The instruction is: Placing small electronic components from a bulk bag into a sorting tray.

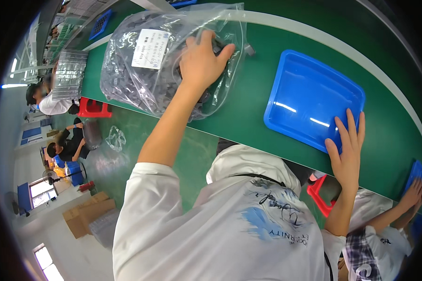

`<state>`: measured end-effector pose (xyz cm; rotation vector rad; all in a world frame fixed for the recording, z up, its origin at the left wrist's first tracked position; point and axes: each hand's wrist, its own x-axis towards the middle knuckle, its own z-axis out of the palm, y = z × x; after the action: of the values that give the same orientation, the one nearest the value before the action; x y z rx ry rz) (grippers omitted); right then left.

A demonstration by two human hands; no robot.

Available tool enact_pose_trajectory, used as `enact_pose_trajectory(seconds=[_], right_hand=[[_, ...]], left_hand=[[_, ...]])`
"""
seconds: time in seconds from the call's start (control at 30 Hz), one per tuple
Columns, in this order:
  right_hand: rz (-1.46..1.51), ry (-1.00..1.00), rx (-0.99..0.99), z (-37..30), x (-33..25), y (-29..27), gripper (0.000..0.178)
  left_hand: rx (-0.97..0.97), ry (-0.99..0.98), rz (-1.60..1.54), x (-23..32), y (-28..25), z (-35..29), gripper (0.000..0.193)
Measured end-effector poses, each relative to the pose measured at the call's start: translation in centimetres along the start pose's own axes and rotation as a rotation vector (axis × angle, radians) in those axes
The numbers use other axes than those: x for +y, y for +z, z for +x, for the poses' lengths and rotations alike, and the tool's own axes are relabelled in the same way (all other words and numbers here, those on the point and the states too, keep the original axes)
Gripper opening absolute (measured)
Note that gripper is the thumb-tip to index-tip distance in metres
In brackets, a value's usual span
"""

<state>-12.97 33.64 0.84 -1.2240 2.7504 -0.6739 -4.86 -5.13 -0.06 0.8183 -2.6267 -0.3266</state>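
Note:
A large clear plastic bag full of small dark parts, with a white label, lies on the green belt table. My left hand reaches out over the bag's right part, fingers curled into the plastic and gripping it. To the right sits an empty blue plastic tray. My right hand lies flat on the tray's near right corner, fingers spread, holding nothing.
A co-worker's hands rest by another blue tray at the far right. Red stools stand under the table. A stack of clear trays, cardboard boxes and seated people are at the left.

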Motion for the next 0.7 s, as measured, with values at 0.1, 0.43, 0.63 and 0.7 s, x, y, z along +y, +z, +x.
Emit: enact_pose_trajectory(seconds=[0.1,0.43,0.63,0.7], right_hand=[[-0.012,-0.004,-0.022,-0.4,0.3,0.0,0.046],[-0.035,0.083,-0.015,-2.2,1.2,-0.8,0.047],[0.033,0.038,0.003,-1.1,0.5,0.3,0.047],[0.049,0.029,0.008,-0.4,0.4,0.6,0.048]], left_hand=[[-0.024,-0.037,0.213,0.4,1.2,0.4,0.052],[0.099,-0.051,-0.171,-0.2,-0.4,1.4,0.045],[-0.118,0.193,-0.63,10.8,-0.4,-1.9,0.041],[-0.124,0.45,-0.674,14.3,1.6,-3.6,0.041]])
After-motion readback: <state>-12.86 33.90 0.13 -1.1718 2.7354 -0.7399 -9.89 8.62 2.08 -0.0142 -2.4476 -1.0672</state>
